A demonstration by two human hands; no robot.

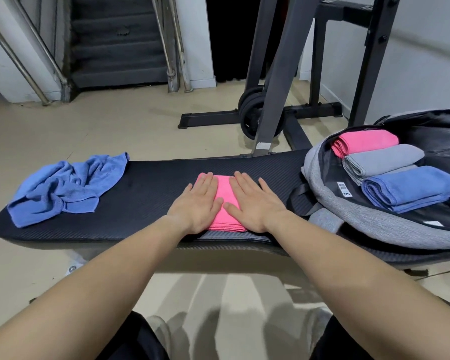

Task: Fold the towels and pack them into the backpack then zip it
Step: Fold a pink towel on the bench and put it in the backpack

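pressing down with the left hand (198,203) and the right hand (255,203), side by side, palms flat, fingers straight and close together, nothing pinched or curled round. under both palms: the folded pink towel (225,201), seen only as a strip between the two thumbs and along the edge nearest the wrists. most likely flattened this way to set the creases and squeeze out bulk before packing. beneath towel and hands alike, the black bench pad (140,193).

off to the right of the right hand, a little apart from it: the grey backpack (369,222), lying open with its mouth turned up, handy for a short carry across. inside, three folded towels in a row: a packed pink towel (364,141) farther forward than the hands, a packed grey towel (382,158) next to it, a packed blue towel (411,188) about level with the hands. seemingly lined up edge to edge to leave room for more.

well out to the left of the left hand: a crumpled blue towel (65,188), not yet folded, probably parked clear of the working spot until needed.

judging by all that: one fold close to done, one towel left to fold, zip not yet closed.
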